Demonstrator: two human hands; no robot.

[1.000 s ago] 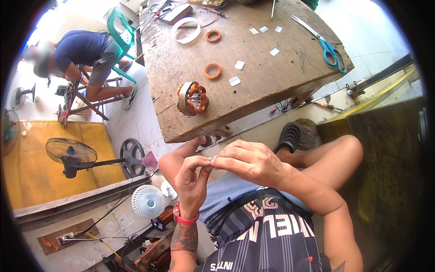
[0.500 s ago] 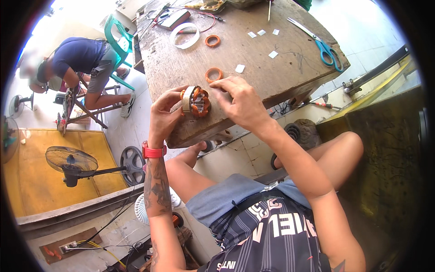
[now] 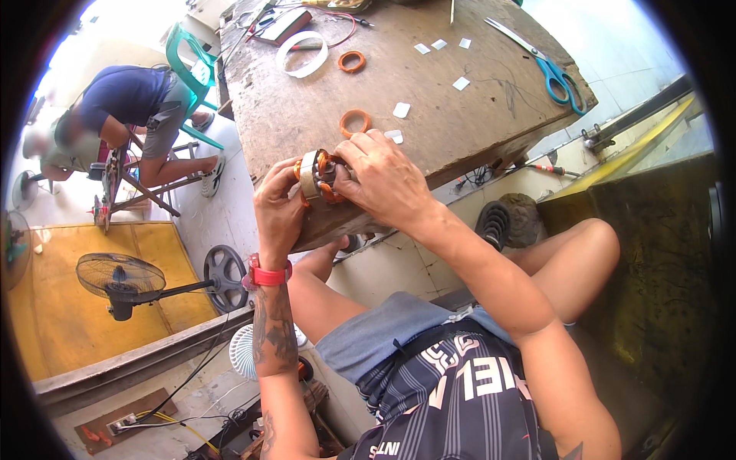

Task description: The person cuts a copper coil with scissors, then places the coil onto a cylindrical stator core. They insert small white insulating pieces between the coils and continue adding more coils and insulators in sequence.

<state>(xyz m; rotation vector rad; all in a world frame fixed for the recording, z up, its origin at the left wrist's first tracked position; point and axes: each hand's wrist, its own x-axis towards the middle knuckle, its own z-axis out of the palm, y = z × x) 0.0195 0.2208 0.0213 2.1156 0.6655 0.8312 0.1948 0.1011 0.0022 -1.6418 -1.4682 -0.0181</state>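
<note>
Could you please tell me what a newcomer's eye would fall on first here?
Probably the copper-wound core at the near edge of the wooden table, between the left hand and the right hand. Next might come the blue-handled scissors on the table's right side and the white ring toward its far left.

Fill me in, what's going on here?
Bench work on a copper-wound metal ring at the near edge of a wooden table. The left hand holds it from the left; the right hand has its fingers at the windings, exact grip hidden. Two orange rings, a white band, small white pieces and blue-handled scissors lie beyond on the tabletop.
</note>
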